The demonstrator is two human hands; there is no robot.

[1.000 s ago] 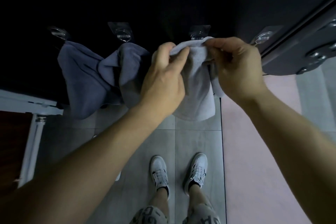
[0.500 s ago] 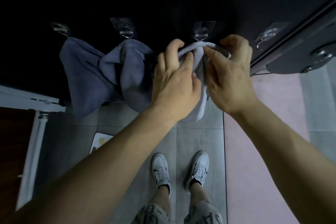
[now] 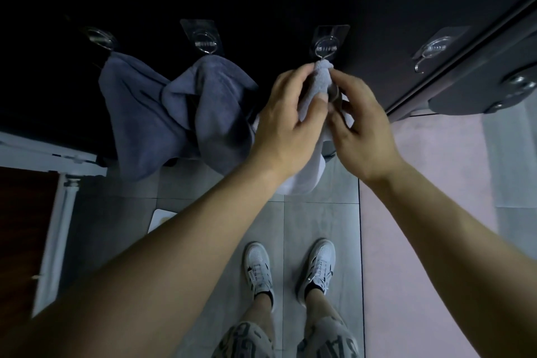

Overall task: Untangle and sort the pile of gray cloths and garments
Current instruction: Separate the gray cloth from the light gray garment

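Done: dark gray towel (image 3: 162, 113) hangs across two left hooks (image 3: 205, 41). In hand: light gray cloth (image 3: 321, 78) at third hook (image 3: 325, 45), apparently not yet released; left hand (image 3: 287, 122) and right hand (image 3: 363, 128) each hold it in pinching grip. Fourth hook (image 3: 430, 49) bare.

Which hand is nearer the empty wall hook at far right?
Right. The right hand grips the pale cloth below-left of the empty hook; the left hand lies farther left.
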